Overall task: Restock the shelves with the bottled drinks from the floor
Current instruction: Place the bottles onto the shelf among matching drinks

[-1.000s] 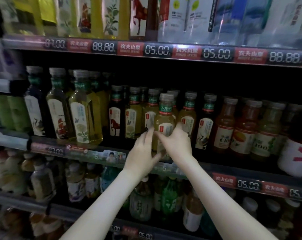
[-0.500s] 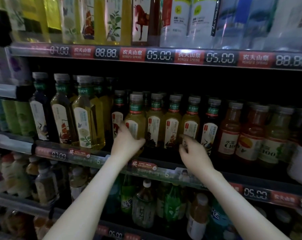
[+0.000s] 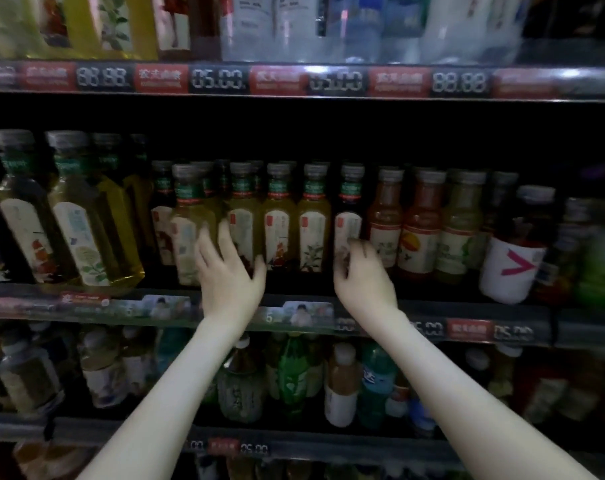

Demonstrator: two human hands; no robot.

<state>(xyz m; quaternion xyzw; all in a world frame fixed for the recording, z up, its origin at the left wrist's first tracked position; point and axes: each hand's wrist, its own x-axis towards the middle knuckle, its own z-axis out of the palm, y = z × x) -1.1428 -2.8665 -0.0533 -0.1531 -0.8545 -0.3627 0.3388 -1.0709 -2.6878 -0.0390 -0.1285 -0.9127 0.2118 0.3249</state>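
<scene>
A row of small tea bottles with green neck bands stands on the middle shelf (image 3: 432,308). My left hand (image 3: 230,275) has its fingers spread and lies against the lower part of a yellow tea bottle (image 3: 242,216), its fingertips reaching the neighbouring yellow bottle (image 3: 186,223). My right hand (image 3: 361,275) curls its fingers and thumb round the foot of the dark tea bottle (image 3: 350,216) at the right end of that row. Both bottles stand upright on the shelf. The picture is blurred.
Larger yellow tea bottles (image 3: 82,223) stand to the left and orange juice bottles (image 3: 420,223) to the right. A white-labelled bottle (image 3: 508,271) is further right. The shelf above (image 3: 294,81) carries price tags and water bottles. Mixed drinks (image 3: 294,372) fill the shelf below.
One second ago both hands were together on one yellow bottle at the front. They have since parted, the left toward the left-hand bottles, the right to the dark bottle. The view shifted left.
</scene>
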